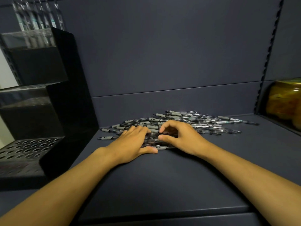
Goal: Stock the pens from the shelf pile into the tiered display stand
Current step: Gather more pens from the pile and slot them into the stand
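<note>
Grey rubber sleeves and clear barrels show between the fingers where both hands work the near edge of the pen pile (pixel 179 126). My left hand (pixel 135 141) lies flat and spread over several pens, thumb stretched along the shelf (pixel 162 180), pressing rather than gripping. My right hand (pixel 180 137) arches over the same spot, forefinger and thumb curled toward each other around one or two pens; whether that grip has closed on a barrel I cannot tell, as the pens there blur together.

Beyond the fingers the pile spreads away and to the right, dozens of pens lying crossed over each other, too many and too blurred to count.

Well to the left of the left hand stands one black tiered display stand (pixel 53 101) with three tiers. The top tier holds a row of upright pens (pixel 36 23), roughly six or seven, though blur hides the exact number. The middle tier appears to hold none. The bottom tier's perforated plate (pixel 29 148) shows rows of open holes with no pen in them.

My judgement is that stocking has barely started: one tier partly filled, two left, and nearly the whole pile remaining.

Far right of the right hand sits a yellowish jar (pixel 285 101) on the neighbouring shelf bay.
</note>
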